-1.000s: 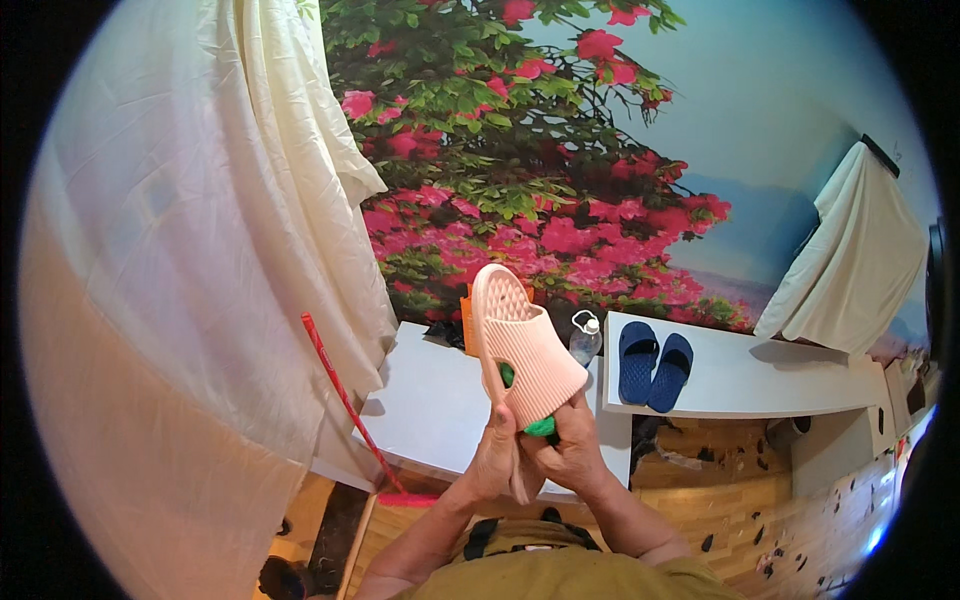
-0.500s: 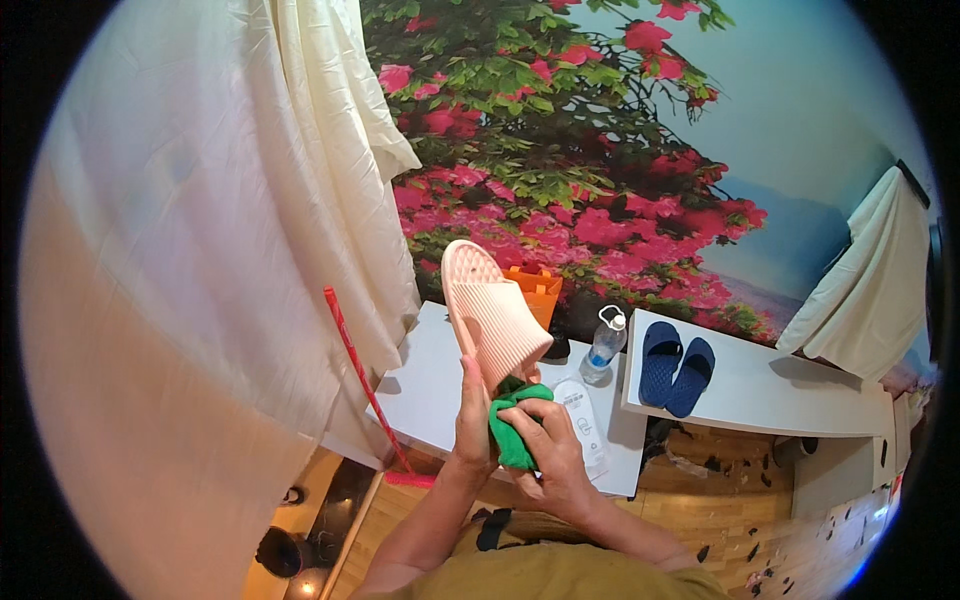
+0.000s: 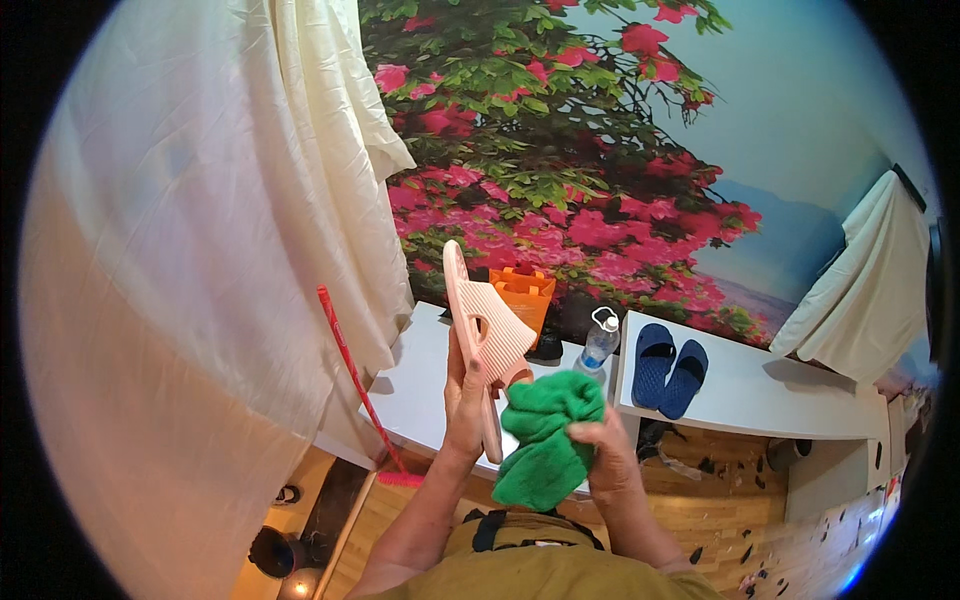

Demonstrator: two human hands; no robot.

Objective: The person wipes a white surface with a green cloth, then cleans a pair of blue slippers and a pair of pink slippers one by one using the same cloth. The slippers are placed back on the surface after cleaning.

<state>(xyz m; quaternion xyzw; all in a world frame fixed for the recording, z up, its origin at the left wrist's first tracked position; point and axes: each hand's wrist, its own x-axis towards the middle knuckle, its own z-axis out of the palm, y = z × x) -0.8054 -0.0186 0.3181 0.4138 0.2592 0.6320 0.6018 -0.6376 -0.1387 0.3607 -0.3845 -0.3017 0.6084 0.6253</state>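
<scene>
My left hand grips a pale pink slide slipper around its sole, toe end up and turned side-on. A ribbed strap crosses the slipper and has an oval hole in its side. Beside the slipper's heel, my right hand is closed on a bunched green cloth. The cloth hangs in folds in front of the slipper's lower part and covers some of the table behind. Whether cloth and slipper touch, I cannot tell.
Behind my hands stands a white table with an orange bag and a clear bottle. Navy slippers rest on the white shelf at right. A red-handled broom leans left, by the pale curtain.
My right hand has moved right, drawing the green cloth off the slipper, and the cloth now hangs looser and larger. The slipper has turned from showing its footbed to showing its side.
</scene>
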